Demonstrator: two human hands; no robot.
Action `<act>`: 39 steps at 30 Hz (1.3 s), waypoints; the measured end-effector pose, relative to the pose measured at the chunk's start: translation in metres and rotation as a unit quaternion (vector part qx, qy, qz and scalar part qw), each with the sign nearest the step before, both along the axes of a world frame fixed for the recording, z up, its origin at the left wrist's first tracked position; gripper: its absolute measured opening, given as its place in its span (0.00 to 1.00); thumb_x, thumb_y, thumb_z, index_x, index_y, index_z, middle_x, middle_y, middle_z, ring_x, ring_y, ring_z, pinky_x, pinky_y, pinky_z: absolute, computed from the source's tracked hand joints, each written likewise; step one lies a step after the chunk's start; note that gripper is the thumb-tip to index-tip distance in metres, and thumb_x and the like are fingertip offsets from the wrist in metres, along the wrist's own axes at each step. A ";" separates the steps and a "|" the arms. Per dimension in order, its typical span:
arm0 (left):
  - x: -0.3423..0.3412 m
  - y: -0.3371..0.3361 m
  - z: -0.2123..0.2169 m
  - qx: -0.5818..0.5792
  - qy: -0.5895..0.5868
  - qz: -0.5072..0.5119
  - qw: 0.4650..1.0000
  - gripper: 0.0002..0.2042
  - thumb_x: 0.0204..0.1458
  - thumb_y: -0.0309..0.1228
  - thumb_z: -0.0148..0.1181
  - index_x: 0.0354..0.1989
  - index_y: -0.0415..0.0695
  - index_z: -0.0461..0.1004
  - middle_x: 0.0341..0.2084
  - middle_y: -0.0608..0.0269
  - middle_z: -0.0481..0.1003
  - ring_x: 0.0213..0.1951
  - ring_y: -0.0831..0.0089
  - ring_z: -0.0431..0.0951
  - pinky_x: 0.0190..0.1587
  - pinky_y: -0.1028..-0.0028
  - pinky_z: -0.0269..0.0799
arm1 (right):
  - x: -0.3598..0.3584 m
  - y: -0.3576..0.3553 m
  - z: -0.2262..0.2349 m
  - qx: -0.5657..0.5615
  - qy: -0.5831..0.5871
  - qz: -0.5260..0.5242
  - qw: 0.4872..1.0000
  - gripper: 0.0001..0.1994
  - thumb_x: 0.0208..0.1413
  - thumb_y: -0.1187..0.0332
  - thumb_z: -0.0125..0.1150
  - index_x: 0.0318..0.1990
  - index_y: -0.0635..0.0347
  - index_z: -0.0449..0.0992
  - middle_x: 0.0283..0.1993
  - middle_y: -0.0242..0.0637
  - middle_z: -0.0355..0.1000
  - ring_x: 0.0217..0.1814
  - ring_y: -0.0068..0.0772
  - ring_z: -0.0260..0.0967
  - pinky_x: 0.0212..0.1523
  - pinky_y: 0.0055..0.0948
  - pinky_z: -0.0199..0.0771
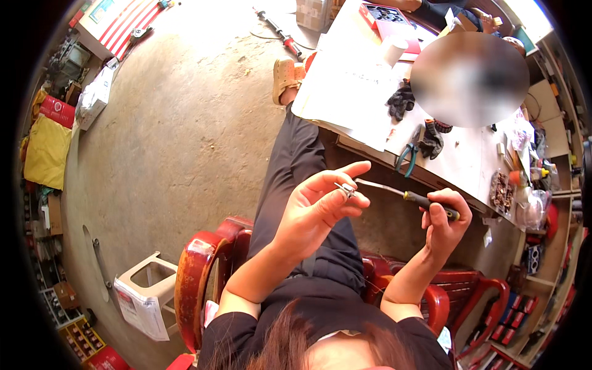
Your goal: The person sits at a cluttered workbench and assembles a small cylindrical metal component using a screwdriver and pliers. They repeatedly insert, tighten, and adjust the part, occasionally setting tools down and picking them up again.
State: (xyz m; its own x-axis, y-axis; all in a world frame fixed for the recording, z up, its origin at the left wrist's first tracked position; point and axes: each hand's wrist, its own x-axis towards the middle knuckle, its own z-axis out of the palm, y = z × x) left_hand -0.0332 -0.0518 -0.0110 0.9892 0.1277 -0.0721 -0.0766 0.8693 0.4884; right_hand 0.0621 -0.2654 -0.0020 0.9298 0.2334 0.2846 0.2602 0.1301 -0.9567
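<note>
Pinched between the thumb and fingers of my left hand (317, 206) is a small silvery metal piece (346, 190); its exact kind is too small to make out. My right hand (445, 216) is closed around the dark handle of a screwdriver (425, 201) with a yellow-ringed collar. The thin shaft points left, and its tip comes up close to the fingers of my left hand. Whether the tip touches the metal piece I cannot tell. Both hands are raised above my lap, in front of the table edge.
On the table (345, 92) lie blue-handled pliers (409, 154), dark gloves (402, 102), a white cup-like roll (393, 50) and a bag of brown parts (502, 190). Red wooden armrests (196, 277) flank me. A beige stool (148, 280) stands left. Another person's hand (489, 24) shows beyond the table.
</note>
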 end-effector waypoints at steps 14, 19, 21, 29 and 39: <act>-0.009 0.004 -0.005 -0.037 -0.033 0.010 0.999 0.11 0.58 0.28 0.55 0.47 0.37 0.70 0.54 0.43 0.68 0.45 0.65 0.78 0.47 0.72 0.76 | -0.012 0.017 0.012 0.103 -0.012 -0.046 0.994 0.16 0.52 0.62 0.67 0.30 0.69 0.71 0.25 0.35 0.65 0.16 0.14 0.58 0.12 0.10 0.50; -0.006 0.001 -0.008 -0.045 -0.048 -0.007 0.998 0.10 0.58 0.25 0.55 0.47 0.37 0.71 0.52 0.47 0.71 0.49 0.63 0.76 0.53 0.71 0.73 | -0.022 0.040 0.004 0.162 0.033 0.022 0.986 0.19 0.55 0.58 0.63 0.34 0.70 0.68 0.25 0.33 0.61 0.17 0.13 0.52 0.15 0.14 0.48; -0.008 -0.003 -0.007 -0.047 -0.046 -0.042 0.997 0.09 0.58 0.26 0.54 0.45 0.37 0.72 0.50 0.47 0.72 0.49 0.64 0.76 0.53 0.71 0.73 | -0.030 0.053 0.003 0.123 0.061 0.089 0.987 0.15 0.57 0.63 0.60 0.34 0.71 0.70 0.26 0.36 0.65 0.18 0.15 0.56 0.17 0.15 0.53; -0.014 -0.007 0.000 -0.080 -0.064 -0.076 0.992 0.08 0.59 0.28 0.55 0.43 0.38 0.72 0.46 0.50 0.74 0.43 0.69 0.78 0.46 0.73 0.76 | -0.035 0.058 0.015 0.148 -0.009 0.087 0.985 0.08 0.56 0.71 0.60 0.35 0.68 0.70 0.30 0.45 0.71 0.25 0.23 0.66 0.25 0.19 0.68; -0.016 -0.005 0.001 -0.084 -0.054 -0.093 0.991 0.07 0.58 0.28 0.56 0.42 0.38 0.72 0.42 0.55 0.75 0.36 0.75 0.76 0.40 0.77 0.73 | -0.034 0.064 0.023 0.063 -0.104 0.128 0.984 0.13 0.37 0.79 0.73 0.29 0.59 0.73 0.32 0.40 0.74 0.31 0.28 0.69 0.32 0.24 0.67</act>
